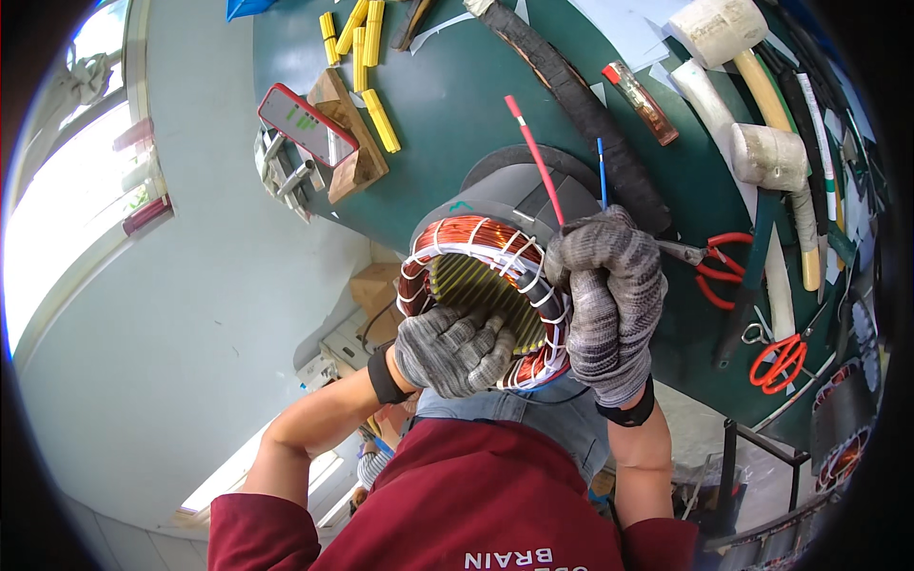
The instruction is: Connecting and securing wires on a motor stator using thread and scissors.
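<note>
A motor stator (509,195) with a grey housing stands on the table edge, its open bore toward me. Around the bore runs a ring of copper windings (464,231), laced with white cord. My left hand (455,350), in a grey knit glove, curls over the lower left of that ring, fingertips at the bore. My right hand (609,295), gloved alike, is closed beside the ring's right side; its fingers hide what they may hold. A red lead (540,167) and a blue lead (603,176) stick up behind the right hand.
On the green table lie a dark padded strip (581,105), red-handled scissors (724,266), a second red-handled pair (779,364), white mallets (769,157) and a lighter (640,103). A phone (307,124) leans on a wooden block (357,162) near yellow bundles (381,121).
</note>
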### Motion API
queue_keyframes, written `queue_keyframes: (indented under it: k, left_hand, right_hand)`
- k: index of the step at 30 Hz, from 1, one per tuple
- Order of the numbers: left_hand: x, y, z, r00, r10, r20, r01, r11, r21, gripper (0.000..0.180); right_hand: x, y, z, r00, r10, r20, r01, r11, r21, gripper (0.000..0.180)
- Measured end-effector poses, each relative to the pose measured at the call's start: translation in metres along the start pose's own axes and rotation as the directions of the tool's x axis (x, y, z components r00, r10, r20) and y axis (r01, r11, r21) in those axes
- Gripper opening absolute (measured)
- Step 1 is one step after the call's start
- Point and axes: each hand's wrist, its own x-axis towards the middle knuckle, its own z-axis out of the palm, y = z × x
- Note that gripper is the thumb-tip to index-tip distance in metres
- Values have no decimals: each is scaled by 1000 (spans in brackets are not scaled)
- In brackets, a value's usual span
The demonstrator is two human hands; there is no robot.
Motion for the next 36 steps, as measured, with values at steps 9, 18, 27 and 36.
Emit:
queue_keyframes:
  k: [9, 18, 27, 36]
  left_hand:
    - [1, -3, -4, 998, 57, -7, -57, 998, -11, 19]
    - [8, -3, -9, 999, 7, 49, -6, 1000, -10, 23]
    - [10, -3, -8, 1000, 7, 1, -7, 1000, 19, 21]
    - [8, -5, -11, 999, 25, 40, -26, 1000, 10, 22]
  right_hand:
    - [1, 1, 1, 999, -28, -16, 29, 996, 89, 6]
    - [-22, 12, 0, 952, -63, -299, 125, 973, 192, 8]
    - [-12, 0, -23, 994, -112, -10, 112, 994, -17, 13]
    - [48, 4, -41, 792, -155, 591, 502, 715, -486, 18]
